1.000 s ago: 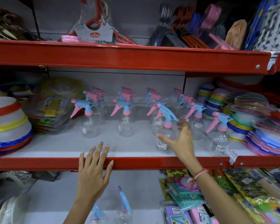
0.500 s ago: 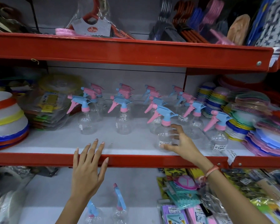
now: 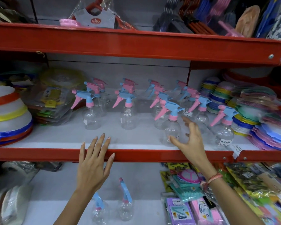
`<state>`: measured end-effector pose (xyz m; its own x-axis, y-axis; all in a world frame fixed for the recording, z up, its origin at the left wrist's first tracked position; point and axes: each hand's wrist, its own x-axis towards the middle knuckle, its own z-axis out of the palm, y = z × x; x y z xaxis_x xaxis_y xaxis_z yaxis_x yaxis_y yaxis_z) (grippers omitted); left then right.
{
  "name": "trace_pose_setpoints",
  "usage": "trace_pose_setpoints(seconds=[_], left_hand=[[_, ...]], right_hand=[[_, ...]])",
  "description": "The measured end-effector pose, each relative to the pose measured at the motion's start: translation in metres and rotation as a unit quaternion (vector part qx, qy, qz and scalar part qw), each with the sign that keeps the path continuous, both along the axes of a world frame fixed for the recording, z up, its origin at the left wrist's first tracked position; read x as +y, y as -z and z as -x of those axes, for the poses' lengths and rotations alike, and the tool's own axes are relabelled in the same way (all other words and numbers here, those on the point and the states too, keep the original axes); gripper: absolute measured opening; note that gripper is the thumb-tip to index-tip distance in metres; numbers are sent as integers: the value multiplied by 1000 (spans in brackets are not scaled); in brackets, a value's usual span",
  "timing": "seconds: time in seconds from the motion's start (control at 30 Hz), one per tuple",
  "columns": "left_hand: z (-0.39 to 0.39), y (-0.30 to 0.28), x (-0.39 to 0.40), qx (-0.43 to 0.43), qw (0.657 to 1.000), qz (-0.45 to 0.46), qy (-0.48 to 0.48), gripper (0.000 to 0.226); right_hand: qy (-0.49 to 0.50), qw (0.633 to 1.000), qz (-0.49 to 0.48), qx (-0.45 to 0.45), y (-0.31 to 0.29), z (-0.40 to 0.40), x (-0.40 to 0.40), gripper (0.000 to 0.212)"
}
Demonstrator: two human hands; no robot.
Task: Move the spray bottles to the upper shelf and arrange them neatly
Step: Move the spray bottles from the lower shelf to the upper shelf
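Several clear spray bottles with pink-and-blue trigger heads stand in rows on the white middle shelf (image 3: 136,143). My right hand (image 3: 191,142) curls around the round body of the frontmost spray bottle (image 3: 173,127), thumb on its label and fingers on its right side. That bottle stands upright on the shelf. My left hand (image 3: 94,163) is flat with fingers spread, over the shelf's red front edge, holding nothing. Two more spray bottles (image 3: 98,208) (image 3: 125,207) stand on the lower shelf, below my left hand. Another bottle (image 3: 224,130) stands alone at the right.
Stacked white bowls with coloured rims (image 3: 8,117) fill the shelf's left end, with bagged goods (image 3: 50,104) beside them. Piles of coloured plates (image 3: 269,129) crowd the right end. The red top shelf (image 3: 136,41) carries hangers. Packaged items (image 3: 193,200) lie at the lower right.
My right hand has closed in from an open reach onto the front bottle's body. My left hand has risen slightly to the shelf's red edge.
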<state>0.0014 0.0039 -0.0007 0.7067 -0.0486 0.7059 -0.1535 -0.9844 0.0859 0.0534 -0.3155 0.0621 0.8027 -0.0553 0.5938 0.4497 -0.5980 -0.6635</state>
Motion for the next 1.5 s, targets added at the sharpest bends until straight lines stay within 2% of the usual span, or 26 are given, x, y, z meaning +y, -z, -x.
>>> trace_pose_setpoints(seconds=[0.13, 0.23, 0.3, 0.37, 0.43, 0.53, 0.6, 0.7, 0.8, 0.93, 1.07, 1.17, 1.37, 1.5], left_hand=[[-1, -1, 11, -27, 1000, -16, 1, 56], [-3, -4, 23, -46, 999, -22, -9, 54], [-4, -4, 32, -45, 998, -29, -16, 54], [-4, -3, 41, -35, 999, -33, -19, 54], [-3, -1, 48, -25, 999, -35, -16, 54], [-1, 2, 51, -19, 999, -32, -4, 52], [-1, 3, 52, -21, 999, -28, 1, 52], [-2, 3, 52, -24, 1000, -17, 9, 51], [-3, 4, 55, -20, 999, -15, 21, 51], [-2, 6, 63, -19, 998, -33, 40, 51], [-2, 8, 67, -27, 997, -41, 55, 50], [-2, 9, 68, -27, 997, -33, 61, 50], [-4, 9, 66, -23, 997, -25, 63, 51], [-2, 10, 65, -18, 997, -18, 69, 52]], right_hand=[[57, 981, -17, -187, 15, 29, 35, 41], [20, 970, -6, -242, 35, 49, 66, 20], [-25, 972, 34, -229, 58, 60, 86, 11], [-65, 983, 69, -156, 87, 67, 105, 7], [-89, 993, 79, -22, 119, 71, 121, 15], [-96, 975, 92, 179, 161, 70, 141, 38], [-73, 957, 99, 263, 183, 68, 152, 45], [-21, 947, 96, 305, 204, 65, 164, 35], [14, 950, 113, 289, 213, 68, 170, 30], [18, 962, 83, 258, 204, 83, 169, 27], [-28, 975, 21, 218, 172, 109, 158, 17], [-52, 983, 7, 177, 134, 126, 150, 16], [-63, 997, 24, 48, 46, 139, 138, 28], [-65, 997, 17, -25, -5, 131, 133, 24]])
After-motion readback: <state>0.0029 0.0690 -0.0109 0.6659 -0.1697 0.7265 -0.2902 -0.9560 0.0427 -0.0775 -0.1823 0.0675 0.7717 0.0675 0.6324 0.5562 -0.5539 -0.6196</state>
